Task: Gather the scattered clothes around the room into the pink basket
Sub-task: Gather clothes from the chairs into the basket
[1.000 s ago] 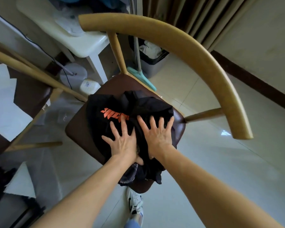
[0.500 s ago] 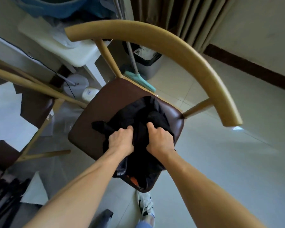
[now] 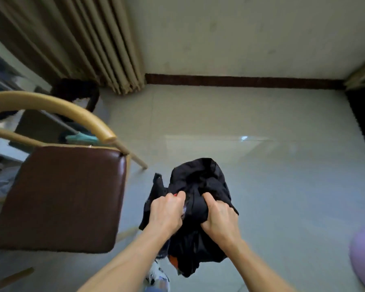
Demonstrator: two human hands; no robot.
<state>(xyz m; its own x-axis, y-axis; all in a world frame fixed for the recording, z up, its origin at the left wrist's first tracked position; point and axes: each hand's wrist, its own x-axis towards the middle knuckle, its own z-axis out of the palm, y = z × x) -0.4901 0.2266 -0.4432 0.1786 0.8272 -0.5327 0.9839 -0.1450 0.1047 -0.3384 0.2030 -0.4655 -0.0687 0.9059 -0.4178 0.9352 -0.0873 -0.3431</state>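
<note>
The black garment (image 3: 200,186) is bunched into a loose, crumpled bundle and held in the air over the pale tiled floor (image 3: 261,127), just to the right of the chair (image 3: 61,197) and clear of its brown padded seat. Its fabric is dark and matte, folded over itself in soft ridges. A small orange patch shows at the lower edge, a sliver of red shows beside the left thumb, and a bit of pale patterned cloth peeks out between the two hands. The left hand (image 3: 167,211) grips the left side of the bundle with fingers curled into the cloth. The right hand (image 3: 217,218) does the same on the right side, knuckles up. Both hands sit close together. A thin dark flap sticks up at the bundle's upper left. Below it a white shoe (image 3: 156,277) stands on the floor.
</note>
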